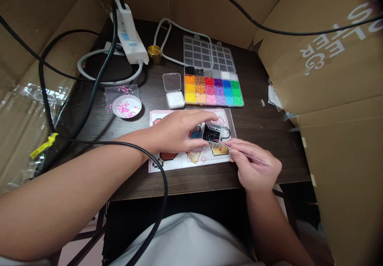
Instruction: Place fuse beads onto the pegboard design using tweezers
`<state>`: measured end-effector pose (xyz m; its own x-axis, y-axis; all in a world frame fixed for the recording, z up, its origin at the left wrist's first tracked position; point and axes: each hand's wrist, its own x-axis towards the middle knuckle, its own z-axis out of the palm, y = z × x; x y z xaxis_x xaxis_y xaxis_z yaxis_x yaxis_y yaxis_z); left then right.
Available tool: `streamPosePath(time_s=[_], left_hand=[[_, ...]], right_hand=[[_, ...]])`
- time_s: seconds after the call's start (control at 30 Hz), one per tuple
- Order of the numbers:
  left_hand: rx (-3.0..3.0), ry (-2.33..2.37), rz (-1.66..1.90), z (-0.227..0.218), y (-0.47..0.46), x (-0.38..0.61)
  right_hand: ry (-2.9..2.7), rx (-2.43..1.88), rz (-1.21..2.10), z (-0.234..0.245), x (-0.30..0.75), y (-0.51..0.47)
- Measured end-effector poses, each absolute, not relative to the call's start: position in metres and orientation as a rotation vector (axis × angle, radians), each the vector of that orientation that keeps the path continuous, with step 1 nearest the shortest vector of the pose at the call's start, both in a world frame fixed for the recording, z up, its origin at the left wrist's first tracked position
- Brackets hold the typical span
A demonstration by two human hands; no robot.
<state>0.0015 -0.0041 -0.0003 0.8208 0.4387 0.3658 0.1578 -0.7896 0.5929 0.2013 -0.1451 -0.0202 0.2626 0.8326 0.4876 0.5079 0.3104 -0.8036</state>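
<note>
Fingers (243, 144) on tweezers (253, 158), dark, seemingly wooden table (278, 138), cardboard walls (344, 138)

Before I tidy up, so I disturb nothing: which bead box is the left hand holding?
The small box of black beads; the small white-bead box and large many-coloured box lie untouched beyond it.
</note>
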Motion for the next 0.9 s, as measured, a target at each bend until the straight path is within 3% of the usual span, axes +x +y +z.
streamPosePath(time_s=[0.9], left_hand=[[2.435,0.470,0.620,0.0006,-0.0051,0.0010]], right_hand=[[-1.060,-1.190,0.306,-0.0262,0.1977,-0.1439]])
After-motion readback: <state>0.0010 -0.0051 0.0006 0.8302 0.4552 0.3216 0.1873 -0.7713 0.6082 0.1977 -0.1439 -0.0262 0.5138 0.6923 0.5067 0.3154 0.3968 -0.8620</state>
